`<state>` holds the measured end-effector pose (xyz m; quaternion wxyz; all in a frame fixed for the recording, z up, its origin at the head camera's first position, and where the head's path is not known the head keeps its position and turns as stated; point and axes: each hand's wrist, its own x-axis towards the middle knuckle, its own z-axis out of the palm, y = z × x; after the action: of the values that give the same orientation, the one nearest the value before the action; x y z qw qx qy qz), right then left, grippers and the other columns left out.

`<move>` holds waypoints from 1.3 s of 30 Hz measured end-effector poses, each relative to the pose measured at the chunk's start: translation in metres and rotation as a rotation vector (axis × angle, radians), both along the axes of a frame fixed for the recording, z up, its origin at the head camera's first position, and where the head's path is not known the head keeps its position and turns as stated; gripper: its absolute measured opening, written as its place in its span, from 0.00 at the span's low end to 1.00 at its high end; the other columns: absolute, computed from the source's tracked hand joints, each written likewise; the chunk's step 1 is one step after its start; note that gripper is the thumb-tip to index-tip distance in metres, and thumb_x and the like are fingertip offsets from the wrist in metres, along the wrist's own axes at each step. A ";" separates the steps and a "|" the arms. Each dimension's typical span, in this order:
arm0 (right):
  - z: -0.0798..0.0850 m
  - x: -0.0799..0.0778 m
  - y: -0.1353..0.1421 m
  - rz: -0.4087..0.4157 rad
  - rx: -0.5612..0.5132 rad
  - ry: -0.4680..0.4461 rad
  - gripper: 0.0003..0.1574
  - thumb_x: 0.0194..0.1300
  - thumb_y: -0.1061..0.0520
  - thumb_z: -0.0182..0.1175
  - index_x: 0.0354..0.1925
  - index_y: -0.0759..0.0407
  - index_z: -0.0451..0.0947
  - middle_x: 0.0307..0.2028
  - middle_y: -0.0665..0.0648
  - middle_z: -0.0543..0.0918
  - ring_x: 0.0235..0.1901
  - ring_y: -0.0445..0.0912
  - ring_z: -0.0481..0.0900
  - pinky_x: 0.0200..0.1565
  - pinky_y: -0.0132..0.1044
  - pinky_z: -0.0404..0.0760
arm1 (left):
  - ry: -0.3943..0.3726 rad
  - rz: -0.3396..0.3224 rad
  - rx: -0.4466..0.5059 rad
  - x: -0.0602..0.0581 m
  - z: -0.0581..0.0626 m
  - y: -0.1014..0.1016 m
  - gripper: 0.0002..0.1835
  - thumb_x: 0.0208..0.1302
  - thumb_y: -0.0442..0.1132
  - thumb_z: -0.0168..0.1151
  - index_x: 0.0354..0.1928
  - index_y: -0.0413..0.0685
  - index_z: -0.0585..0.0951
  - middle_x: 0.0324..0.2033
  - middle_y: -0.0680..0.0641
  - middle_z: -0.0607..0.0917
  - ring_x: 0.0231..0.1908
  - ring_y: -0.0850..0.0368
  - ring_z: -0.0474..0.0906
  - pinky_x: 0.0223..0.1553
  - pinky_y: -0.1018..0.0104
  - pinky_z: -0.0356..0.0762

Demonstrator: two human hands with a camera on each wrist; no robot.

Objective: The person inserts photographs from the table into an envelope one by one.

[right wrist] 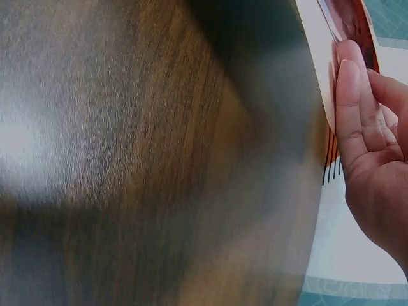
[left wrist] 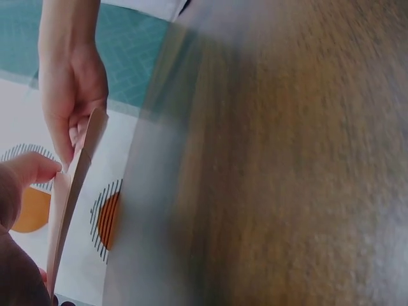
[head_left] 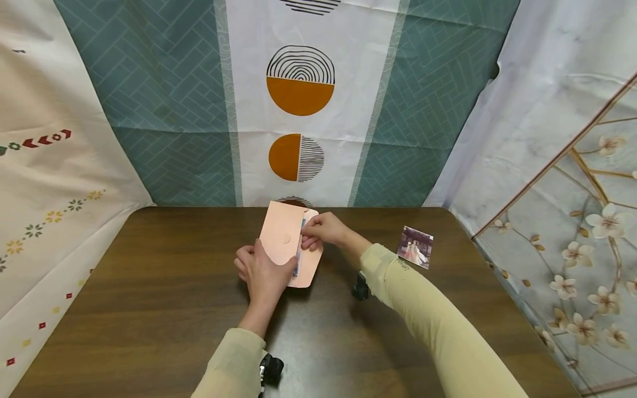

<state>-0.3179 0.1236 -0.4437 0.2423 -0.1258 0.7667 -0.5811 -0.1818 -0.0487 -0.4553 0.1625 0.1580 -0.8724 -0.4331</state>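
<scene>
A pale pink envelope (head_left: 278, 225) is held above the table, its flap (head_left: 311, 268) folded out to the right. My left hand (head_left: 265, 272) grips its lower left side, thumb across the front. At the mouth, my right hand (head_left: 324, 228) pinches a photo whose narrow bluish strip (head_left: 296, 268) shows along the opening. The right wrist view gives a glossy, reddish-dark part of this photo (right wrist: 354, 24) between thumb and fingers. Most of the photo is hidden inside. Seen edge-on in the left wrist view, the envelope (left wrist: 62, 217) stands tilted between both hands.
Another photo (head_left: 416, 246), showing figures in pale clothing, lies on the brown wooden table (head_left: 164, 287) to the right of my right forearm. Patterned cloth (head_left: 164, 99) hangs behind the table, with more cloth along the left and right sides.
</scene>
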 end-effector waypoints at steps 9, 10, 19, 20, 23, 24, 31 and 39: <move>0.013 0.000 0.014 0.065 0.122 0.051 0.12 0.76 0.61 0.65 0.45 0.73 0.85 0.34 0.62 0.91 0.29 0.45 0.91 0.38 0.42 0.90 | -0.013 0.002 -0.017 -0.002 -0.007 -0.005 0.48 0.49 0.51 0.83 0.66 0.31 0.74 0.55 0.31 0.66 0.60 0.32 0.58 0.60 0.36 0.59; 0.015 0.000 0.017 0.069 0.142 0.067 0.12 0.76 0.61 0.65 0.46 0.72 0.85 0.34 0.62 0.91 0.30 0.46 0.92 0.39 0.43 0.90 | -0.015 0.002 -0.021 -0.002 -0.007 -0.006 0.47 0.49 0.51 0.83 0.66 0.31 0.74 0.55 0.31 0.66 0.60 0.32 0.58 0.60 0.36 0.59; 0.046 -0.005 0.061 0.174 0.501 0.343 0.14 0.77 0.56 0.65 0.50 0.67 0.86 0.40 0.64 0.92 0.36 0.51 0.93 0.42 0.47 0.90 | -0.019 0.001 -0.014 -0.005 -0.008 -0.009 0.45 0.49 0.49 0.84 0.63 0.31 0.74 0.56 0.31 0.66 0.59 0.32 0.58 0.59 0.36 0.59; 0.050 -0.006 0.067 0.188 0.556 0.385 0.14 0.76 0.56 0.66 0.50 0.66 0.87 0.41 0.63 0.92 0.36 0.51 0.93 0.42 0.45 0.90 | -0.019 0.003 -0.016 -0.005 -0.008 -0.009 0.44 0.49 0.49 0.84 0.63 0.31 0.75 0.56 0.31 0.66 0.59 0.32 0.58 0.59 0.36 0.59; 0.059 -0.005 0.083 0.217 0.694 0.483 0.15 0.76 0.54 0.67 0.51 0.64 0.87 0.42 0.60 0.93 0.37 0.51 0.93 0.44 0.44 0.89 | -0.022 0.003 -0.015 -0.006 -0.009 -0.011 0.44 0.49 0.49 0.83 0.63 0.31 0.75 0.56 0.31 0.66 0.59 0.32 0.58 0.59 0.36 0.59; 0.061 -0.004 0.088 0.220 0.725 0.511 0.16 0.75 0.53 0.67 0.51 0.63 0.87 0.42 0.58 0.93 0.38 0.51 0.92 0.46 0.44 0.88 | -0.023 0.003 -0.015 -0.006 -0.009 -0.011 0.44 0.49 0.49 0.83 0.63 0.31 0.74 0.56 0.31 0.66 0.59 0.32 0.58 0.59 0.36 0.59; 0.068 0.000 0.130 0.170 0.866 0.610 0.23 0.77 0.47 0.65 0.55 0.64 0.85 0.48 0.61 0.91 0.49 0.56 0.88 0.56 0.54 0.83 | -0.044 0.001 -0.008 -0.007 -0.009 -0.013 0.46 0.50 0.49 0.83 0.65 0.31 0.73 0.57 0.30 0.65 0.61 0.31 0.57 0.60 0.36 0.58; 0.052 0.004 0.188 0.048 0.961 0.591 0.34 0.77 0.45 0.65 0.66 0.69 0.77 0.61 0.71 0.83 0.64 0.67 0.78 0.66 0.63 0.74 | -0.032 -0.005 -0.014 -0.007 -0.011 -0.011 0.44 0.49 0.49 0.83 0.62 0.32 0.75 0.56 0.31 0.66 0.60 0.32 0.58 0.60 0.36 0.59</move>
<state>-0.3143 0.3113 -0.3912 0.0605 -0.1763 0.9773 -0.1010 -0.1893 -0.0599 -0.4663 0.1486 0.1614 -0.8783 -0.4247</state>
